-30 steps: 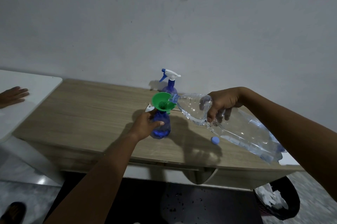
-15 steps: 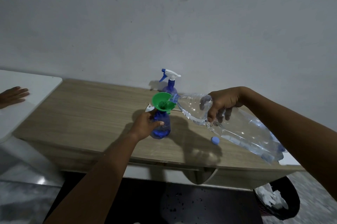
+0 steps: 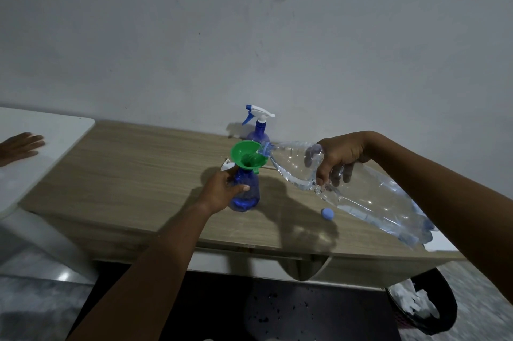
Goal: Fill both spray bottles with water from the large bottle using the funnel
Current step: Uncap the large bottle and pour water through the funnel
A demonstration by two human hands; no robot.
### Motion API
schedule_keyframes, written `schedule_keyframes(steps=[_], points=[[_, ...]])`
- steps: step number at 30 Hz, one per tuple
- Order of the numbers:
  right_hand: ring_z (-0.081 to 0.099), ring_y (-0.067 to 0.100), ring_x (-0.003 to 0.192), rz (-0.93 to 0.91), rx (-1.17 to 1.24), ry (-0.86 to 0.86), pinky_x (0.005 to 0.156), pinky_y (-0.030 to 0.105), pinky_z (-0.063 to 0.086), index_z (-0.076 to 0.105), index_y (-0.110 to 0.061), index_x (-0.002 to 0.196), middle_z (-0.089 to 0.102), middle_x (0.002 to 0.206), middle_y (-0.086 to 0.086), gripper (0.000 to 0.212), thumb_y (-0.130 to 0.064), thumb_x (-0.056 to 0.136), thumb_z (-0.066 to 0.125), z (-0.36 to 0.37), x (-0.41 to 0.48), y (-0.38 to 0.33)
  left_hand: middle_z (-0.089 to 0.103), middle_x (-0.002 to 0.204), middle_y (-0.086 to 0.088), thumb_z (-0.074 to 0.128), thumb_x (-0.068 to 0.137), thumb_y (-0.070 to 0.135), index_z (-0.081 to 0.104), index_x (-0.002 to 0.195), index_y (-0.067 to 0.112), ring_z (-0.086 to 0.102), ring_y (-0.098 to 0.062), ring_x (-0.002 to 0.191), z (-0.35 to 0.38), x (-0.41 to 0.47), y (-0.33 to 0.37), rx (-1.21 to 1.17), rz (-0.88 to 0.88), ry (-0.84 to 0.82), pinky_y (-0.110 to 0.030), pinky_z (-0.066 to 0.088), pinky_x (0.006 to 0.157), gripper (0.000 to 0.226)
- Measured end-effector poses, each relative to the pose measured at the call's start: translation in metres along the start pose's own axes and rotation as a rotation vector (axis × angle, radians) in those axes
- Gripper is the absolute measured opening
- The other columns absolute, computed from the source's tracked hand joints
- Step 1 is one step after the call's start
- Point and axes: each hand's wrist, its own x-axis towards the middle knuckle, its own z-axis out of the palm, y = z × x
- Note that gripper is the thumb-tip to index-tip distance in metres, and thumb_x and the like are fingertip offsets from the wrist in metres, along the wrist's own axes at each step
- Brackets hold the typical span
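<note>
I see a plain grey-white wall [image 3: 249,21] filling the upper frame, dimly lit. A light wooden desk [image 3: 138,174] spans the middle, a white table [image 3: 41,129] at left, a dark bin [image 3: 422,310] lower right on speckled flooring [image 3: 485,299].

Near spray bottle [image 3: 247,191] stands on wooden table [image 3: 138,174], mid-surface; funnel [image 3: 247,156] seated in its neck. Second spray bottle [image 3: 258,129] behind it, at wall. Large bottle [image 3: 361,191] tilted from the right, mouth at funnel rim. Cap [image 3: 327,213] on table right of near bottle, beneath large bottle. White table [image 3: 55,132] adjoins at left. Bin [image 3: 422,304] on floor, lower right.
</note>
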Motion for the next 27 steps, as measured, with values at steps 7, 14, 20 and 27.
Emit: schedule_keyframes(steps=[7, 14, 20, 27], points=[[0.07, 0.017, 0.061, -0.003, -0.002, -0.007, 0.053, 0.027, 0.055, 0.061, -0.004, 0.129, 0.074, 0.094, 0.013, 0.062, -0.019, 0.072, 0.081, -0.0001, -0.0015, -0.001, 0.076, 0.109, -0.003, 0.076, 0.085, 0.0, 0.067, 0.126, 0.007, 0.07, -0.015, 0.102, -0.0002, -0.0004, 0.0008, -0.029, -0.014, -0.003, -0.026, 0.054, 0.094, 0.042], [0.071, 0.018, 0.062, -0.011, -0.001, -0.015, 0.054, 0.028, 0.056, 0.06, -0.006, 0.129, 0.075, 0.094, 0.014, 0.081, -0.029, 0.054, 0.082, 0.0003, -0.0022, -0.0008, 0.075, 0.105, -0.001, 0.075, 0.084, -0.004, 0.066, 0.125, 0.002, 0.07, 0.0, 0.093, 0.0008, -0.0015, 0.0033, -0.013, 0.001, 0.006, -0.017, 0.053, 0.089, 0.042], [0.071, 0.017, 0.062, -0.004, -0.002, -0.001, 0.055, 0.028, 0.056, 0.062, -0.005, 0.129, 0.074, 0.094, 0.013, 0.057, -0.016, 0.076, 0.081, 0.0007, -0.002, 0.0009, 0.075, 0.104, 0.003, 0.074, 0.085, -0.005, 0.065, 0.125, 0.002, 0.07, 0.005, 0.09, 0.0008, -0.0021, 0.0038, -0.027, 0.002, -0.004, -0.012, 0.053, 0.086, 0.042], [0.071, 0.018, 0.062, -0.008, -0.003, -0.001, 0.055, 0.029, 0.057, 0.062, -0.006, 0.127, 0.074, 0.094, 0.015, 0.077, -0.028, 0.057, 0.085, 0.0017, -0.0049, -0.0016, 0.076, 0.106, 0.002, 0.077, 0.084, 0.0, 0.068, 0.124, 0.006, 0.072, -0.014, 0.104, 0.0009, -0.003, 0.0044, -0.034, 0.016, 0.006, -0.032, 0.055, 0.098, 0.042]])
